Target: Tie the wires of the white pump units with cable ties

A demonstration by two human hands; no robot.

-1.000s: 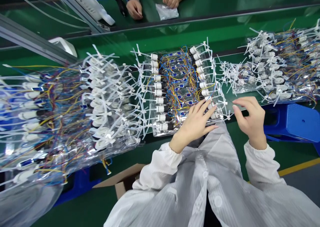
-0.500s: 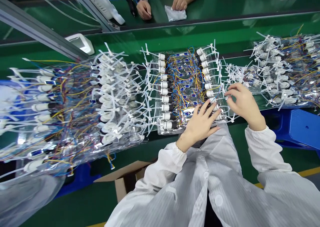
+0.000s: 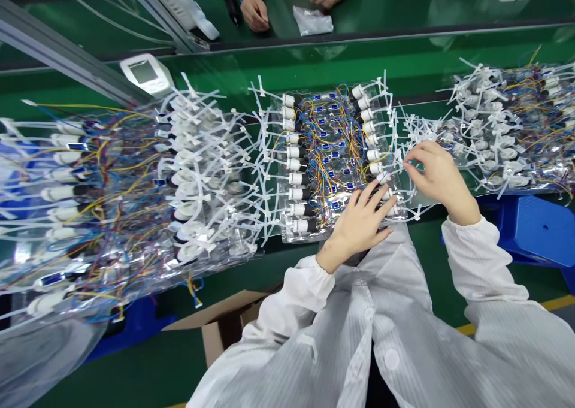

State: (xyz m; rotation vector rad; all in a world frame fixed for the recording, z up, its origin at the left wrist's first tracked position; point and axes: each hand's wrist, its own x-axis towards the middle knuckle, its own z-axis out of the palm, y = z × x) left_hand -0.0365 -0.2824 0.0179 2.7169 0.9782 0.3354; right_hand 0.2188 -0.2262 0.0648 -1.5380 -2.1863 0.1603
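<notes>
Left hand (image 3: 357, 225) was laid open on clear plastic pack (image 3: 287, 234), apparently to steady it; right hand (image 3: 442, 183) was narrowed at white cable ties (image 3: 417, 135), hold untellable.

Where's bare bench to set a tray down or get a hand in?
Bare green bench runs behind the trays, below the dark far edge. More shows beside the cardboard box and between the right sleeve and the tray edge. Crowded: the cable-tied wired trays across the middle, worst around the left hand and right hand.
</notes>
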